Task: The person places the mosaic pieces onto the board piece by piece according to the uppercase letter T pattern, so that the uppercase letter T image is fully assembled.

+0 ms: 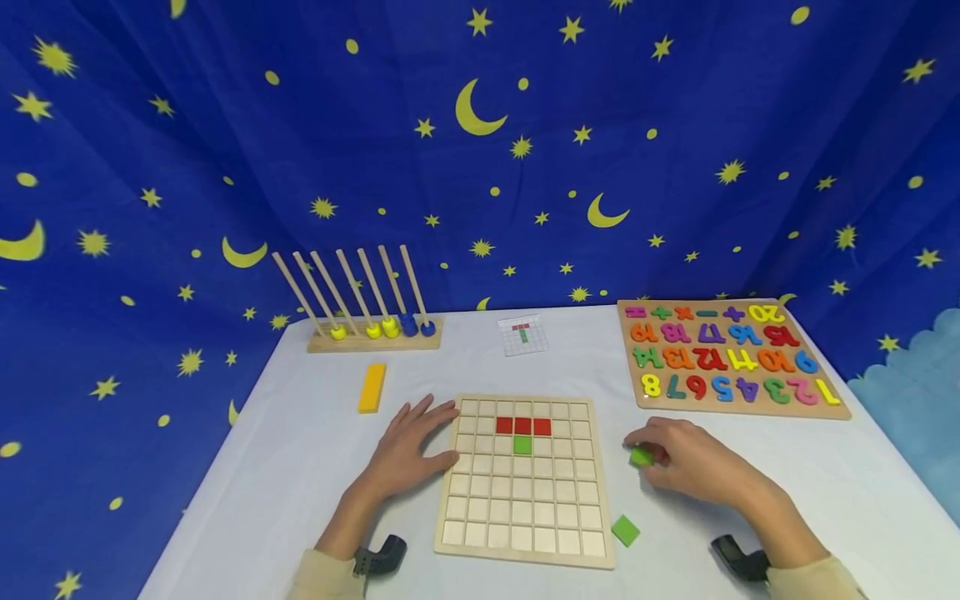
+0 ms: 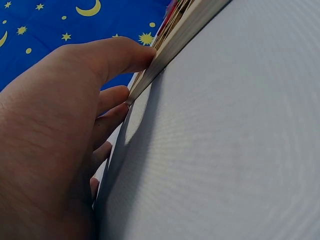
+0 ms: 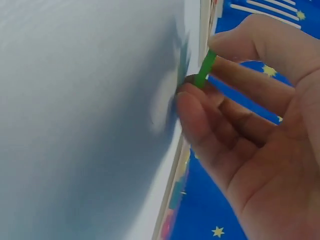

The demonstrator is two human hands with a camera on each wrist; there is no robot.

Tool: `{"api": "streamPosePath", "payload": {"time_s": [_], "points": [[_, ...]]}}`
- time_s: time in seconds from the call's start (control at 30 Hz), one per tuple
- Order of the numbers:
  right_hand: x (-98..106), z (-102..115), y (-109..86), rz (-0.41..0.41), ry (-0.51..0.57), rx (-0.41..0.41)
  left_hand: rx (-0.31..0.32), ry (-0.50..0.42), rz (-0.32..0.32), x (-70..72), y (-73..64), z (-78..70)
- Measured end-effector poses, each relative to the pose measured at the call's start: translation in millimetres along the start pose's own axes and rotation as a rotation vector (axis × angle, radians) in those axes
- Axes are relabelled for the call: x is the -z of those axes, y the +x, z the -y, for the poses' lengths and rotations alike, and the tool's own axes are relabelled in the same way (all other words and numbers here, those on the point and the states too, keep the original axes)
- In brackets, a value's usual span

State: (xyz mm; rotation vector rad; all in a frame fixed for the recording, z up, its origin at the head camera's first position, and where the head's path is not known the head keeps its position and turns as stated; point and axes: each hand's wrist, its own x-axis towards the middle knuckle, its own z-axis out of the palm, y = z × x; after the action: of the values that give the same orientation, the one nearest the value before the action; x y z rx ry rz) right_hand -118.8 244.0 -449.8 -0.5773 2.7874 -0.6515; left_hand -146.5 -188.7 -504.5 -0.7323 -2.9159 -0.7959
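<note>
In the head view a wooden grid board (image 1: 523, 537) lies on the table with three red tiles (image 1: 522, 426) side by side in one row. One green tile (image 1: 522, 445) sits under the middle red one. My left hand (image 1: 408, 450) rests against the board's left edge, fingers spread; the left wrist view has its thumb (image 2: 132, 55) touching the board's side. To the right of the board, my right hand (image 1: 693, 461) pinches another green tile (image 3: 205, 68) between thumb and fingers, just off the table. A loose green tile (image 1: 626, 531) lies beside the board's lower right corner.
A small pattern card (image 1: 534, 343) lies behind the board. At the back left stands a peg abacus (image 1: 352, 343) with yellow and blue beads, and a yellow-orange block (image 1: 372, 388) before it. A wooden number puzzle (image 1: 637, 317) occupies the back right. Starry blue cloth (image 1: 480, 183) hangs behind.
</note>
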Motion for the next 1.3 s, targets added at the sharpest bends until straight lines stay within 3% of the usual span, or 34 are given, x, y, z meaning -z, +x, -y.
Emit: {"api": "streamPosePath", "payload": {"time_s": [0.3,0.67,0.87,1.3], "points": [[8.6,1.5,-2.0,-0.131,0.081,0.123,-0.005,-0.021,-0.02,-2.2,1.9,-1.3],[7.1,11.0,11.0,-0.064,0.093,0.117,-0.005,-0.012,-0.004,-0.6,0.2,1.8],[5.0,16.2,20.9,-0.079,0.093,0.162,0.01,-0.025,0.006,2.3,1.6,-1.9],[-6.6,33.8,43.6,-0.012,0.121,0.249,-0.007,-0.003,-0.009,-2.3,-0.8,2.0]]}}
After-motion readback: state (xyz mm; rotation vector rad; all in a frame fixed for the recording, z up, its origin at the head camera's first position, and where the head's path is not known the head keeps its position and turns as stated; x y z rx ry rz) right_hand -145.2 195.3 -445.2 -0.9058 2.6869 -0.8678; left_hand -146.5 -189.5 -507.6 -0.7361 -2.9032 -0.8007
